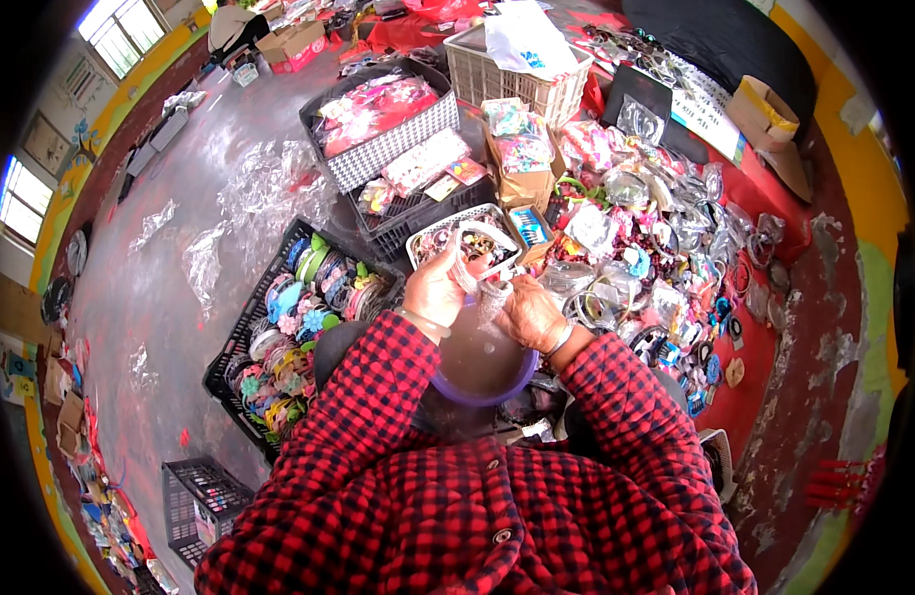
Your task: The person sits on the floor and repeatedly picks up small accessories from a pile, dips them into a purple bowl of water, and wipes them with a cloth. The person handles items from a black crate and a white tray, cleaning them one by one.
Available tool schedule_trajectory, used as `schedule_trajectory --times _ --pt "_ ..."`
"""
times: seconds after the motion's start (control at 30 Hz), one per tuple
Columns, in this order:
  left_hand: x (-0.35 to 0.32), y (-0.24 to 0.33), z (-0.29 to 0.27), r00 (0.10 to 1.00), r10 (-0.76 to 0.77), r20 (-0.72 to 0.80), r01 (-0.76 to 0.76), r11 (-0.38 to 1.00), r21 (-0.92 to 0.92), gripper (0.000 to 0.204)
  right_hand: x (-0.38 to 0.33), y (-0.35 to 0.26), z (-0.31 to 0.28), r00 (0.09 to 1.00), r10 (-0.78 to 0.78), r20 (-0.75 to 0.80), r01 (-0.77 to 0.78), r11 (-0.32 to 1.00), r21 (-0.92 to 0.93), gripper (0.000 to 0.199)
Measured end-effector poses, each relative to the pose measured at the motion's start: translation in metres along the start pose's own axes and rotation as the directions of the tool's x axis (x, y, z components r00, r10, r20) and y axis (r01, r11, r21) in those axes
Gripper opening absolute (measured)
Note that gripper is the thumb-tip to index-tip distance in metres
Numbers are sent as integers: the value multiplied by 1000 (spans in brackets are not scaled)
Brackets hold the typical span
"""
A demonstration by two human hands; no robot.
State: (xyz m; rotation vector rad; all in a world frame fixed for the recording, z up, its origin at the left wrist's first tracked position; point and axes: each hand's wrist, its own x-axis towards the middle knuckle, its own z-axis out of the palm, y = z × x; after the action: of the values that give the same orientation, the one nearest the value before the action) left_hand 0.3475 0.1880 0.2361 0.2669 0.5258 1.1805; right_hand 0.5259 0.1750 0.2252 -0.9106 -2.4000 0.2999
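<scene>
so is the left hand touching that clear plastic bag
Touching: the head view shows the left hand closed on the clear plastic bag, its fingers wrapped over the bag's edge.

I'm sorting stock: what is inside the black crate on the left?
The black crate holds rows of colourful hair accessories, bows and flowers among them. Its near corner is hidden behind the red checked sleeve.

Head-worn fisheye view, steeply downward, close above the lap
</scene>
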Motion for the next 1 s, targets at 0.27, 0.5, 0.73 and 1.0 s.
schedule_trajectory --times 0.27,0.5,0.73,1.0 --pt "-5 24 3 983 -145 117 137 988 74 19 -1 1 -16 967 -75 243 108 986 -125 20" --pt "-9 40 1 980 -198 0 195 966 172 21 -8 12 0 980 -196 35 198 978 -71 9" --pt "-26 48 5 980 -197 32 171 912 372 28 -10 8 8 987 -79 141 75 997 30 12" --pt "-126 164 15 930 369 2 -325 818 474 23 -18 15 -7 753 408 516 -238 901 -364 29"
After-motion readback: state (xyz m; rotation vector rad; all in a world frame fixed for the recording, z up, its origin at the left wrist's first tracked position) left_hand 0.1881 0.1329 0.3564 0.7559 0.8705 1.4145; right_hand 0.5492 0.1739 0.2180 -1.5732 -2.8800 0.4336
